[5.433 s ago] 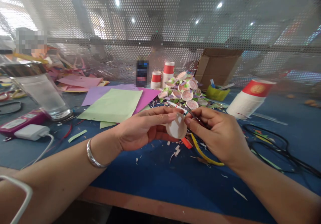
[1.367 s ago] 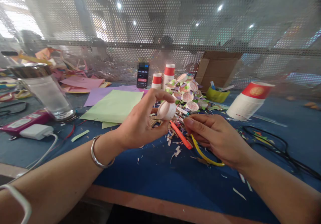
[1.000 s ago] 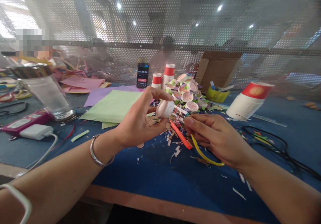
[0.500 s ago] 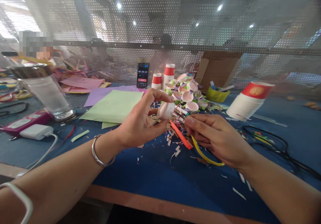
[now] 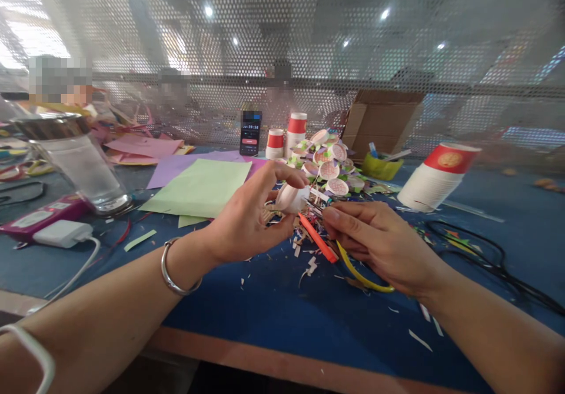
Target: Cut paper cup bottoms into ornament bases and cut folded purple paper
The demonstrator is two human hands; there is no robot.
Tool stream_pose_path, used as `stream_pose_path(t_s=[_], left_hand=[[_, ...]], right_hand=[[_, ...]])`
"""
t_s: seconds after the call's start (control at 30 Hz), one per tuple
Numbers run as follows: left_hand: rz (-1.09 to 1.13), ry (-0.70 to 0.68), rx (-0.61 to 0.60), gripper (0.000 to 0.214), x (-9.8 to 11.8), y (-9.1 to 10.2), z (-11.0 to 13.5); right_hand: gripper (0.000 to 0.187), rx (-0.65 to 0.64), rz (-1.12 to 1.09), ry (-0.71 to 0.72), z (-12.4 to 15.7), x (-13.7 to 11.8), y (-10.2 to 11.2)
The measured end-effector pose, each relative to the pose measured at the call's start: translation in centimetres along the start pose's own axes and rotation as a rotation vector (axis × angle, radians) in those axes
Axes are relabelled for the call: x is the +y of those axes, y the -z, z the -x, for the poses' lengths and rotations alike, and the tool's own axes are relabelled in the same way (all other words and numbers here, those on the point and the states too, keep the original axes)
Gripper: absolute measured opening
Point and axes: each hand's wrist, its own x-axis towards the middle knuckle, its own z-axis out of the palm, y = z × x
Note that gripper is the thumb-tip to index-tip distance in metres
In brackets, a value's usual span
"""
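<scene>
While in left hand [image 5: 247, 223], white cup piece [image 5: 292, 197]; tools [image 5: 373, 147] in green bowl [image 5: 380, 169].

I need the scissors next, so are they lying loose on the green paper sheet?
No, the right hand grips the scissors, well apart from the green paper sheet.
</scene>
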Motion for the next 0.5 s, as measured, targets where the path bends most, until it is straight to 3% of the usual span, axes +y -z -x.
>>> stream_pose_path(t_s=[0.23, 0.5], left_hand=[[-0.091, -0.008, 0.012, 0.038, 0.44, 0.19, -0.09], [0.035, 0.037, -0.004, 0.033, 0.06, 0.37, -0.14]], right_hand=[[0.048, 0.014, 0.063, 0.022, 0.07, -0.19, 0.04], [0.045, -0.009, 0.034, 0.002, -0.09, -0.34, 0.26]])
